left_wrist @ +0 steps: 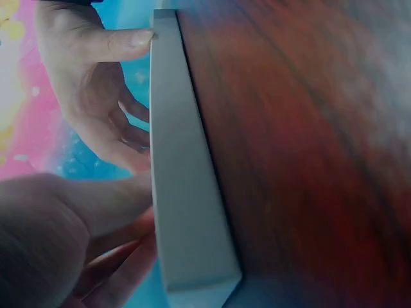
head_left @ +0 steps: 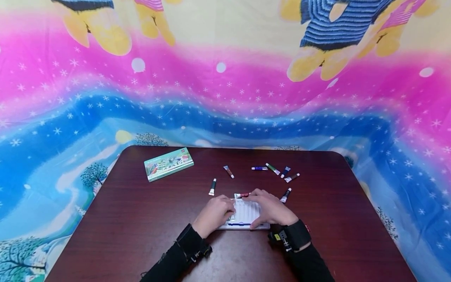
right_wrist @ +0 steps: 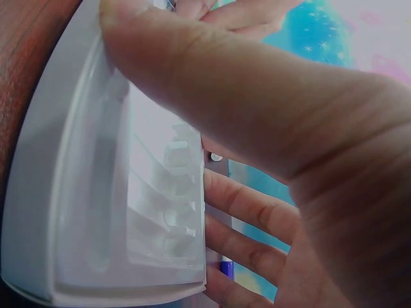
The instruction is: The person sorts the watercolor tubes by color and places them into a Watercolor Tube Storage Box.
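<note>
One hand, the right hand [head_left: 270,208], grips a white tray [head_left: 246,212] between thumb and fingers; the left hand [head_left: 215,214] bends over the tray's left end, and whether it pinches anything cannot be told. Between the hands, at the tray's far edge, lies a red tube [head_left: 242,195].

Tray [head_left: 247,211], white. Small tube [head_left: 243,195], red and white. Table [head_left: 148,219], dark reddish-brown. Flat box [head_left: 169,163], mint green, printed. Cloth [head_left: 197,94]: pink, blue, cream; white snowflakes. Sleeves [head_left: 167,263], black.
</note>
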`<action>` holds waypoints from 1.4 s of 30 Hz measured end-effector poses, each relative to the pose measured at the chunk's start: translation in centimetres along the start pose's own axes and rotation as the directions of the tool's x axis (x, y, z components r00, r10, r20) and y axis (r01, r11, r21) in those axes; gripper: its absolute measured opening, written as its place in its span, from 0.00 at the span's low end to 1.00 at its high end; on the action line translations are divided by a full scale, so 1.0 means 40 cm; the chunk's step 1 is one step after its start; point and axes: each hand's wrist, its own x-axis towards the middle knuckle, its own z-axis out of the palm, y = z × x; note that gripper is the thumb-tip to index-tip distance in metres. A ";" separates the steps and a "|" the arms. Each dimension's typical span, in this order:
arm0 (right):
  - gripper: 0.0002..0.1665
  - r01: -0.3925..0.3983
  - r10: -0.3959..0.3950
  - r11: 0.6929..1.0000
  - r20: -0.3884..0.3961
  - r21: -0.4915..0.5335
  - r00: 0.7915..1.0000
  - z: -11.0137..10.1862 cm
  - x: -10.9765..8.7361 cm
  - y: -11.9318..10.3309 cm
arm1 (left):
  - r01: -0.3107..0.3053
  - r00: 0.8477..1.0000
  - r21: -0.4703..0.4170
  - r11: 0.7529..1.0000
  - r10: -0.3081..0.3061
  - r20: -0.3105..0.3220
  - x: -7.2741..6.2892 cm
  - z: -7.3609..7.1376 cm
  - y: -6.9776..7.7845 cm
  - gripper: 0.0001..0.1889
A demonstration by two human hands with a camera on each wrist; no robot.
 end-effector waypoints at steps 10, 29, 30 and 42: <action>0.54 -0.014 0.014 1.000 0.000 0.007 1.000 0.000 0.000 -0.002 | 0.006 0.991 0.179 0.984 -0.031 0.132 -0.012 -0.014 0.035 0.08; 0.52 -0.032 0.031 0.999 0.018 0.030 0.999 -0.004 -0.006 -0.007 | 0.156 0.942 -0.159 0.975 -0.099 0.320 -0.044 -0.038 -0.069 0.55; 0.52 -0.038 0.038 0.999 0.019 0.034 0.999 -0.003 -0.006 -0.006 | 0.169 0.938 -0.180 0.969 -0.102 0.332 -0.049 -0.040 -0.076 0.56; 0.51 -0.056 0.054 0.997 0.025 0.057 0.998 -0.010 -0.009 -0.001 | 0.254 0.917 -0.295 0.921 -0.132 0.376 -0.087 -0.045 -0.126 0.54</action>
